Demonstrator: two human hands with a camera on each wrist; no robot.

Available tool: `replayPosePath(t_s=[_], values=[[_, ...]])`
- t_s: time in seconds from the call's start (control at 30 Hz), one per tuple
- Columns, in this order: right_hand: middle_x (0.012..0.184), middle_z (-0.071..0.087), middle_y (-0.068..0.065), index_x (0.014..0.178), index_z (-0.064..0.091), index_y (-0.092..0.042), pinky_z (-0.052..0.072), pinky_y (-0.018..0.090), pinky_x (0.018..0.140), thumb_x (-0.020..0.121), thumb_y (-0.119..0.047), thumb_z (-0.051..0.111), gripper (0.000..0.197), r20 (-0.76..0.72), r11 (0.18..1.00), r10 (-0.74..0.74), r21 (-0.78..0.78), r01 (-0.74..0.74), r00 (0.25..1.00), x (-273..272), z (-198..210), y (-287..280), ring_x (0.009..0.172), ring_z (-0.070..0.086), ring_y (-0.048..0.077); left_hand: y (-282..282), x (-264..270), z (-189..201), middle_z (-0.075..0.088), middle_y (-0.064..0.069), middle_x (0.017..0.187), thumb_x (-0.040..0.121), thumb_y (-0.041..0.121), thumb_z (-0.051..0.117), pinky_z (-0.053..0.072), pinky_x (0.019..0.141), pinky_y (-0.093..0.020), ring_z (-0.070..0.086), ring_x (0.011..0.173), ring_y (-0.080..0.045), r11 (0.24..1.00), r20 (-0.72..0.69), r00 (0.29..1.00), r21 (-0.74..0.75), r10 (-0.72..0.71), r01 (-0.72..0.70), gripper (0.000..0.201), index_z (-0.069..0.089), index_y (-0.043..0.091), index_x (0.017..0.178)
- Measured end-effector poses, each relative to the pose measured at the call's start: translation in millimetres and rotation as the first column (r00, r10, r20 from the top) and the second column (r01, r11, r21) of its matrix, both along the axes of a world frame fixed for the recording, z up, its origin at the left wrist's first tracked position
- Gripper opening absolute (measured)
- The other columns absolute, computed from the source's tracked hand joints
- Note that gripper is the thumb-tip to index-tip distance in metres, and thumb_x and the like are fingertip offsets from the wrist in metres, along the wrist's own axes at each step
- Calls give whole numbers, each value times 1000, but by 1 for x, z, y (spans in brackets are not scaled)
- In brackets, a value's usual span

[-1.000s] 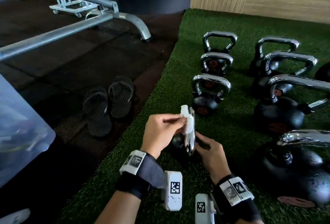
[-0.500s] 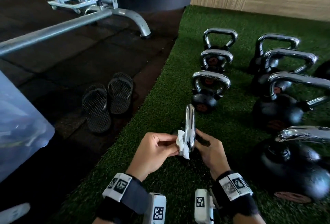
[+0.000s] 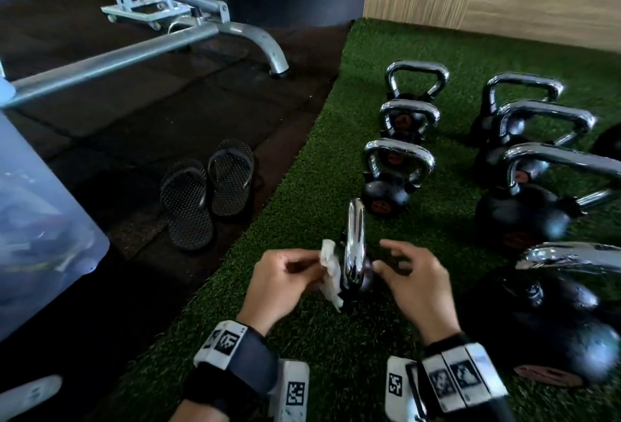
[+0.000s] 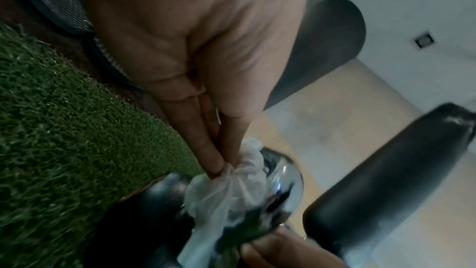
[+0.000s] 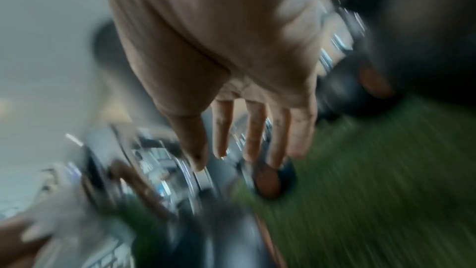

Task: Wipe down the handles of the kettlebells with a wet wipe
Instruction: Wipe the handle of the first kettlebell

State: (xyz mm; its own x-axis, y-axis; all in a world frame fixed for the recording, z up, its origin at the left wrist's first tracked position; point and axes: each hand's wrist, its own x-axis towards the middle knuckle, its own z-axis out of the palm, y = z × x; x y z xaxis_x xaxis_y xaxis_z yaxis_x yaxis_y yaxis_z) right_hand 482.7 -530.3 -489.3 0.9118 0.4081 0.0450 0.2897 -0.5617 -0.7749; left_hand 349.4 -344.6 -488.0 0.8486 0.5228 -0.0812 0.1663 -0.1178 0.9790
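A small black kettlebell stands on the green turf, its chrome handle (image 3: pixel 355 243) turned edge-on to me. My left hand (image 3: pixel 317 262) pinches a crumpled white wet wipe (image 3: pixel 331 265) against the left side of that handle, low near the ball. The left wrist view shows the wipe (image 4: pixel 231 186) bunched at my fingertips against the chrome handle (image 4: pixel 283 178). My right hand (image 3: pixel 381 255) hovers just right of the handle with its fingers spread and holds nothing. The right wrist view is motion-blurred; its straight fingers (image 5: pixel 255 129) show.
More chrome-handled kettlebells stand in two rows ahead: a small one (image 3: pixel 391 179) close by, larger ones (image 3: pixel 524 210) to the right. Black flip-flops (image 3: pixel 205 193) lie on the dark floor at left. A metal frame (image 3: pixel 134 52) and a translucent bin (image 3: pixel 40 220) are further left.
The wipe slid from the top of the handle down to its lower part. My right hand let go of the kettlebell and drew back to the right, fingers opening.
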Motion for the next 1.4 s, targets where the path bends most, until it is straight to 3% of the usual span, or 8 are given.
replayPosePath(t_s=[0.17, 0.4, 0.67, 0.77, 0.87, 1.0, 1.1, 1.4], values=[[106, 65, -20, 117, 74, -40, 48, 10, 79, 70, -25, 89, 52, 351, 933, 254, 157, -324, 901, -27, 63, -7, 96, 64, 6, 9, -3, 25, 79, -17, 97, 62, 22, 87, 61, 69, -23, 76, 82, -21, 877, 36, 997, -478, 70, -44, 37, 80, 12, 97], [113, 71, -20, 113, 77, -28, 52, 25, 90, 67, -27, 91, 48, 438, 868, 353, 175, -464, 826, -35, 74, 11, 104, 62, 12, -3, -2, 41, 68, -9, 85, 64, 34, 85, 57, 67, -20, 63, 69, -10, 823, 99, 994, -561, -43, 91, 36, 82, 13, 95], [100, 75, -18, 103, 80, -24, 53, 12, 81, 71, -12, 88, 35, 389, 871, 197, 353, -343, 900, -35, 62, 14, 93, 71, 0, -15, 8, 41, 70, 8, 75, 82, 53, 64, 43, 60, -15, 58, 65, 1, 949, 70, 992, -293, -102, 118, 37, 82, 22, 94], [92, 76, -20, 97, 80, -30, 57, 19, 74, 72, -6, 86, 35, 311, 861, 113, 444, -250, 944, -29, 57, 14, 83, 74, 3, -9, 11, 41, 75, 5, 88, 89, 65, 51, 47, 72, -21, 66, 80, -8, 954, 31, 990, -265, -139, 142, 49, 81, 30, 104], [86, 77, -20, 94, 79, -34, 58, 23, 72, 74, -12, 84, 31, 210, 878, -23, 473, -81, 977, -10, 43, 8, 77, 74, 3, 8, 15, 28, 74, 11, 116, 92, 42, 69, 49, 74, -11, 68, 98, -2, 982, -38, 982, -34, -186, 185, 28, 71, 45, 120], [83, 74, -26, 87, 76, -44, 57, 15, 71, 73, -21, 84, 28, 121, 902, -188, 415, 122, 975, 19, 21, 8, 77, 71, -3, 20, 37, -10, 17, 8, 169, 65, 37, 96, 28, 124, -38, 18, 155, -13, 781, -454, 817, 335, -356, 527, 130, 10, 31, 163], [82, 75, -20, 89, 75, -36, 60, 23, 75, 72, -19, 86, 27, 80, 896, -235, 404, 184, 969, 36, 3, 24, 77, 71, -3, 7, 61, -37, -13, 3, 171, 55, 61, 92, 6, 130, -41, -14, 157, -16, 659, -428, 819, 496, -381, 566, 157, -15, 17, 161], [87, 78, -16, 93, 79, -29, 60, 26, 84, 83, -13, 80, 19, -169, 903, -80, 404, 144, 982, 46, -32, 53, 83, 73, -1, 18, 79, -62, 40, 11, 157, 60, 60, 90, 41, 117, -33, 42, 144, -4, 766, -110, 892, 474, -438, 434, 124, 25, 23, 159]])
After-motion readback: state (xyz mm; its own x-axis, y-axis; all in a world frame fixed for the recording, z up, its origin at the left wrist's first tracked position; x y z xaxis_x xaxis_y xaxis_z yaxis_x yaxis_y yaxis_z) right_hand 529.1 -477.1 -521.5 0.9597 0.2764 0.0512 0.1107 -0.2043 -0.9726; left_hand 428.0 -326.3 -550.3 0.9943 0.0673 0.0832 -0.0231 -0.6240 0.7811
